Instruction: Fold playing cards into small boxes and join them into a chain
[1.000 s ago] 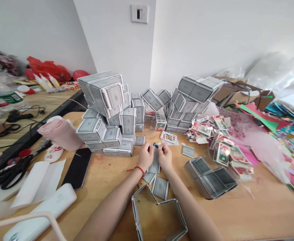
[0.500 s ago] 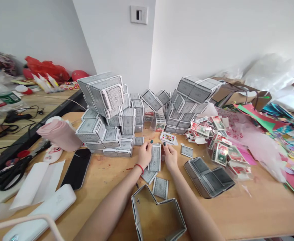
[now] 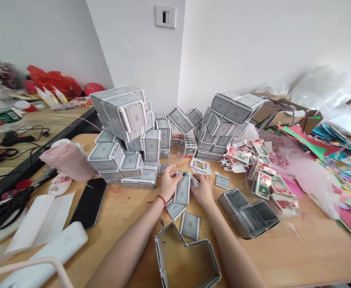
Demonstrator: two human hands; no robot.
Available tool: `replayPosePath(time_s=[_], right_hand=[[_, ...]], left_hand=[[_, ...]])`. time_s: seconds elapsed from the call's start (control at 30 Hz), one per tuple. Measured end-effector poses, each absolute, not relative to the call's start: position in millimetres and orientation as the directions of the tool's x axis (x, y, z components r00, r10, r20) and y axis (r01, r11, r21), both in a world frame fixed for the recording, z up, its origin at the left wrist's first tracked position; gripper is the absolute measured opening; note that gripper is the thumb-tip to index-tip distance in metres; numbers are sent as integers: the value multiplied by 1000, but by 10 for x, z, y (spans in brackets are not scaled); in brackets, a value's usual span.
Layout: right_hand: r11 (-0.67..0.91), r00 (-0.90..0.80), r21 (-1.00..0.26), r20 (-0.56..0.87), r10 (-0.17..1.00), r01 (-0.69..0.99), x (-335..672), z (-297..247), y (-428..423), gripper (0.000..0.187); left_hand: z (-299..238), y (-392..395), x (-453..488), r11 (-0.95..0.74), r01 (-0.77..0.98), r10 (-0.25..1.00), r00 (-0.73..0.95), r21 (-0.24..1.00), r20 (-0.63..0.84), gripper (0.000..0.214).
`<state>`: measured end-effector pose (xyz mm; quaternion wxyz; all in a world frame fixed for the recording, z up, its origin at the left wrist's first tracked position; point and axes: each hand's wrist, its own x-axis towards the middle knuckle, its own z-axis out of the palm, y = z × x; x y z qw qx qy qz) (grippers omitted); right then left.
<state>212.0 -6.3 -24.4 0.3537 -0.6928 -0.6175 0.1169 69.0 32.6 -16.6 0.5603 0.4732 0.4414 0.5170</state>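
My left hand (image 3: pixel 168 185) is closed on a grey-patterned playing card (image 3: pixel 182 190), thumb on top near its upper edge. On the card's right side, my right hand (image 3: pixel 203 191) has its fingers bent in. A small pale piece (image 3: pixel 194 182) shows at its fingertips; whether it belongs to the card is unclear. Two folded cards lie below, one near my left wrist (image 3: pixel 175 210) and one lower down (image 3: pixel 190 226). Closest to me, between my forearms, stands a heart-like open frame made of cards (image 3: pixel 209 260). Face-up cards (image 3: pixel 199 165) lie just beyond my hands.
Stacked card-built boxes stand at the left (image 3: pixel 127 114) and right (image 3: pixel 223 120). A card-built tray (image 3: pixel 249 216) and card packs (image 3: pixel 263 182) are on the right. A phone (image 3: pixel 88 202), a white power bank (image 3: pixel 52 256), scissors (image 3: pixel 16 204) and a pink cup-like roll (image 3: pixel 69 160) lie left.
My right fingers have turned inward and now lie lower beside the card, with a pale piece showing there. My left fingers have shifted, and the card tilts slightly more. The view has moved a little.
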Motion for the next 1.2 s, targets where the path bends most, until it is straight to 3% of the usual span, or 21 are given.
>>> replayPosePath(time_s=[0.07, 0.2, 0.33, 0.43, 0.57, 1.03, 1.2], right_hand=[[10, 238, -707, 252, 938, 708, 2128, -223, -61, 28], [29, 185, -871, 137, 973, 490, 2148, -144, -81, 22], [-20, 95, -1000, -18, 995, 23, 2100, -48, -125, 33], [-29, 91, -993, -40, 995, -118, 2062, 22, -159, 34], [-82, 42, -988, -88, 995, -133, 2077, 82, -181, 36], [-103, 106, -992, -111, 988, -71, 2173, 91, -192, 37], [-148, -48, -989, -148, 988, -7, 2138, 67, -205, 31]], left_hand=[[-177, 334, 686, 61, -250, 988, 151, 966, -23, 49], [-187, 377, 660, 80, -317, 991, 125, 945, -42, 30], [-185, 416, 623, 9, -246, 999, 34, 969, -1, 19], [-189, 429, 608, -36, -155, 998, 47, 987, 44, 21], [-209, 444, 600, -72, -90, 992, 102, 993, 81, 25], [-224, 476, 560, -90, -53, 989, 111, 995, 95, 27], [-178, 470, 544, -77, -58, 984, 154, 995, 85, 28]])
